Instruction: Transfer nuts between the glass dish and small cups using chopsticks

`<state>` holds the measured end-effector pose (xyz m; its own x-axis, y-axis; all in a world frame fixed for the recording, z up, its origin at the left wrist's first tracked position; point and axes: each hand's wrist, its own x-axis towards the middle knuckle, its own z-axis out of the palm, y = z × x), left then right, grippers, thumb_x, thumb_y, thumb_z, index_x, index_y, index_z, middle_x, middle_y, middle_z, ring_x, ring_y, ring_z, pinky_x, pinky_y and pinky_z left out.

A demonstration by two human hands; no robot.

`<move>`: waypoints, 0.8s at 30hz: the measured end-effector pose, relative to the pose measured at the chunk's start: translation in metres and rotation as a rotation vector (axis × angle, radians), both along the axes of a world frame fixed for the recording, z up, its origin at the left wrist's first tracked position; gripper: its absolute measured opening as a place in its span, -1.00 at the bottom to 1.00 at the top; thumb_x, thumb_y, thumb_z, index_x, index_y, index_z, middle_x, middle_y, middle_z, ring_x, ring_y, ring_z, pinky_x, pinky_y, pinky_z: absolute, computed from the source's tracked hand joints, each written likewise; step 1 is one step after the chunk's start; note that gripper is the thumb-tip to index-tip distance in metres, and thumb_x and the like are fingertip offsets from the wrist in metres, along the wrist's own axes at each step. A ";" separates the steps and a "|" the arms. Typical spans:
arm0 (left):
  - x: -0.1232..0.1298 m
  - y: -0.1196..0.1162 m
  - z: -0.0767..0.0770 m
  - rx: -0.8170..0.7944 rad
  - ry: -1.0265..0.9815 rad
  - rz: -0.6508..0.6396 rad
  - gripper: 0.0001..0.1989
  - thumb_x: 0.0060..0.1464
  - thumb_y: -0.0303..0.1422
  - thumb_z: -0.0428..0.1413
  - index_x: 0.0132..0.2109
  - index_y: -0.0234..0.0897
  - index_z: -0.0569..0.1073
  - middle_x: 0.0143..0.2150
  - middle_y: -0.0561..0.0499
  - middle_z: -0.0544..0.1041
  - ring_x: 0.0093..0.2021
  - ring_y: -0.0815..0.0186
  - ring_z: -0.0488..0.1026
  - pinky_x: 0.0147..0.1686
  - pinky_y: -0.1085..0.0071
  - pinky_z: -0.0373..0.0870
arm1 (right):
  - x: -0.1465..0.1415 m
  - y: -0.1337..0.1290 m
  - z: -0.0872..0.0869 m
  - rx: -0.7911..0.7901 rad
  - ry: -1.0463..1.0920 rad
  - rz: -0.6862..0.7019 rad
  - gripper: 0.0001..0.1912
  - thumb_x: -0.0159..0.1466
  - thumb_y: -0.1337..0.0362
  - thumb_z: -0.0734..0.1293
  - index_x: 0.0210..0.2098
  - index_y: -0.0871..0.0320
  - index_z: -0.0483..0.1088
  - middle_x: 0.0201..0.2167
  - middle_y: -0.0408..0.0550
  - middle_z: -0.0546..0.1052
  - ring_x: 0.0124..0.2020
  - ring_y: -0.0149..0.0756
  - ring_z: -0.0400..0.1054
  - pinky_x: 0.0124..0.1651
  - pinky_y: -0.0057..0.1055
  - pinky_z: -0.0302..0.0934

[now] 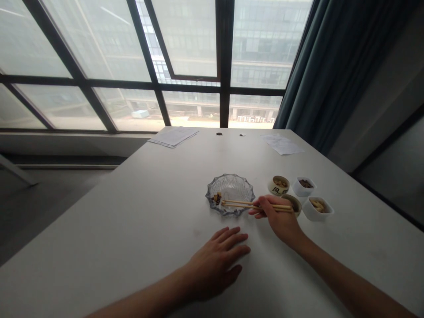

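My right hand [276, 216] grips a pair of wooden chopsticks [243, 204], which reach leftward over a clear glass dish [232, 181] with a scalloped rim. Their tips are close to a small clump of dark and yellowish food [217, 198] at the dish's left side; whether they touch it I cannot tell. Flat on the table, with fingers spread, my left hand [220, 260] rests in front of the dish. Partly behind my right hand is a round bowl [296, 204], its contents mostly hidden.
Right of the dish stand a round bowl with lettering [278, 189], a white tub of dark pieces [303, 186] and a white tub of pale yellow pieces [318, 210]. Papers [174, 137] and another sheet [282, 144] lie at the far end of the white table [132, 221].
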<state>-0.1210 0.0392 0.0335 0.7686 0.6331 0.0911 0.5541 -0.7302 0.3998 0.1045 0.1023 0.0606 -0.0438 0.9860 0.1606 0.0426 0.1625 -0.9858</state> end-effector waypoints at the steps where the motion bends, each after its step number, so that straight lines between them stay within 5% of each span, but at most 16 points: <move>1: 0.000 0.000 0.000 0.000 0.002 0.001 -0.49 0.17 -0.42 0.11 0.26 -0.08 0.32 0.40 -0.01 0.28 0.43 0.06 0.10 0.39 0.00 0.06 | -0.001 0.001 -0.001 -0.006 0.016 -0.014 -0.53 0.27 -0.12 0.39 -0.35 0.23 0.54 -0.46 0.07 0.65 -0.44 -0.18 0.61 -0.40 -0.39 0.53; 11: -0.001 0.000 0.001 -0.010 -0.033 0.002 -0.50 0.16 -0.43 0.11 0.24 -0.06 0.34 0.38 -0.03 0.31 0.42 0.06 0.13 0.38 -0.01 0.07 | 0.008 -0.004 0.011 0.039 0.084 -0.181 -0.49 0.19 -0.15 0.44 -0.40 0.25 0.56 -0.47 0.11 0.65 -0.48 -0.07 0.61 -0.45 -0.33 0.55; 17: -0.002 0.000 -0.001 -0.006 -0.038 0.009 -0.47 0.17 -0.44 0.10 0.26 -0.03 0.32 0.39 0.01 0.30 0.43 0.08 0.12 0.39 0.01 0.07 | 0.080 0.003 0.037 0.196 0.077 -0.453 -0.59 0.25 -0.03 0.44 -0.34 0.25 0.57 -0.46 0.08 0.65 -0.46 -0.13 0.62 -0.39 -0.40 0.55; 24: -0.002 0.001 -0.004 0.001 -0.022 0.012 -0.46 0.17 -0.44 0.09 0.28 -0.02 0.31 0.41 0.03 0.27 0.43 0.08 0.10 0.38 0.00 0.09 | 0.149 0.022 0.018 0.207 0.207 -0.651 -0.65 0.23 0.04 0.47 -0.41 0.24 0.52 -0.47 0.04 0.62 -0.50 -0.20 0.60 -0.42 -0.46 0.54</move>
<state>-0.1231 0.0398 0.0299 0.7590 0.6420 0.1083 0.5538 -0.7240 0.4112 0.2530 0.1243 0.0787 0.5954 0.7499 0.2885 0.0098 0.3522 -0.9359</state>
